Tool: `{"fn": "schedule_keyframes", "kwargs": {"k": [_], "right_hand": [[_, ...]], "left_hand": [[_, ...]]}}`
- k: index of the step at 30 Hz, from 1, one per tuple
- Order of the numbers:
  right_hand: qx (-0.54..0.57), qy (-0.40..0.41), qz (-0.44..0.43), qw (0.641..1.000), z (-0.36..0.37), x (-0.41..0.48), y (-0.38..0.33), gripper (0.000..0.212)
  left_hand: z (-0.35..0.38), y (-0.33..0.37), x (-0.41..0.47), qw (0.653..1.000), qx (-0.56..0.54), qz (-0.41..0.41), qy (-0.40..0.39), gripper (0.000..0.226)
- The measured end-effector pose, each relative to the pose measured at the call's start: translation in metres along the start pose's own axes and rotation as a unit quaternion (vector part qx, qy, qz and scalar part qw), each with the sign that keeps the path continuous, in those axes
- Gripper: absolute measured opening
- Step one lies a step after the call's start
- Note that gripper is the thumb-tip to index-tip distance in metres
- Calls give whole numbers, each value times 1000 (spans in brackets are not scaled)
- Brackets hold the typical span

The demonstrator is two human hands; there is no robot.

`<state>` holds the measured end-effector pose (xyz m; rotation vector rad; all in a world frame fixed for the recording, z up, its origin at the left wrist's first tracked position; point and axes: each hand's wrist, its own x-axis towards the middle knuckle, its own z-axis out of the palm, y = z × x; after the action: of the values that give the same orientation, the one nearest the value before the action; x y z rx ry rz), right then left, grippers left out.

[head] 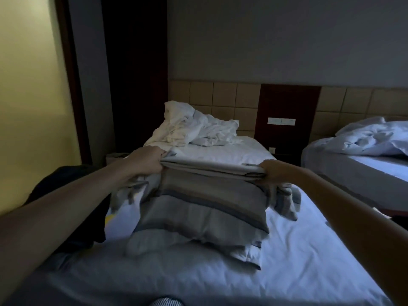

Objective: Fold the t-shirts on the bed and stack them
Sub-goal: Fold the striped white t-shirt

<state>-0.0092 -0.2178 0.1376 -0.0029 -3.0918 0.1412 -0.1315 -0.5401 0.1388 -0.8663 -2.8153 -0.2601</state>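
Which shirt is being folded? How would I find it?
Find the near bed, the one with the crumpled white duvet at its far end. Over its middle, the left hand and right hand hold the striped t-shirt by its upper edge. It alone has grey bands and darker stripes; the dark cloth beside it is plain.

1 view | head-worn, wide-angle | faces forward and down | close over bed
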Motion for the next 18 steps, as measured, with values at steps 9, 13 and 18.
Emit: {"fn": "schedule_keyframes", "kwargs": {"k": [9, 13, 18], "right_hand": [[334, -116, 29, 935, 26, -13, 14, 16], [190, -176, 26, 965, 49, 7, 13, 35], [17, 21, 59, 998, 81, 79, 18, 48]], "left_hand": [[13, -13, -1, 956, -162, 58, -236, 58], [41, -25, 6, 921, -100, 27, -375, 21], [88, -39, 58, 975, -48, -12, -215, 32]]}}
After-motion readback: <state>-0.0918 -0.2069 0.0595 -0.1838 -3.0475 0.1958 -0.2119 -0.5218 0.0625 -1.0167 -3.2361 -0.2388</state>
